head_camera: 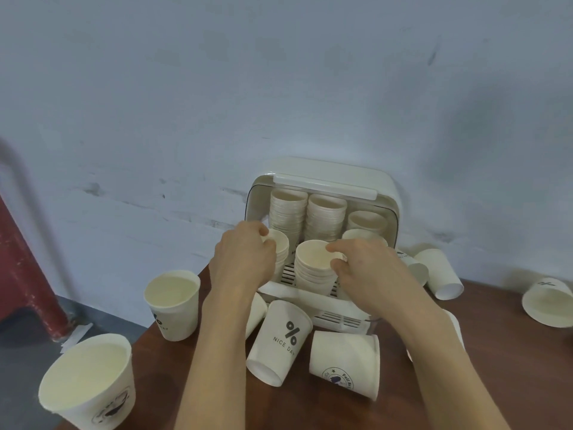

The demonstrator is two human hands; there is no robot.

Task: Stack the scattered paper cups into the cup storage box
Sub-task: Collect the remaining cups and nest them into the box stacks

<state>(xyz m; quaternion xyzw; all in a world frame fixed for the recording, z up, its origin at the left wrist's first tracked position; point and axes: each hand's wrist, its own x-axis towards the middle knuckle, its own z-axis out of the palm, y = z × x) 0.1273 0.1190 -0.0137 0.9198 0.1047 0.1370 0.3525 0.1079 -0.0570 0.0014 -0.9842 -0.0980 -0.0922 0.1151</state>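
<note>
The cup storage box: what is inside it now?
Inside the cup storage box stand several stacks of paper cups. The left hand and right hand each grip a front stack, covering parts of the slotted floor.

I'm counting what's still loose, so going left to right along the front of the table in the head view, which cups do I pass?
Large upright cup at the table's corner → smaller upright cup → tipped "NICE DAY" cup → tipped cup with a round blue logo → tipped cup at the right edge.
</note>
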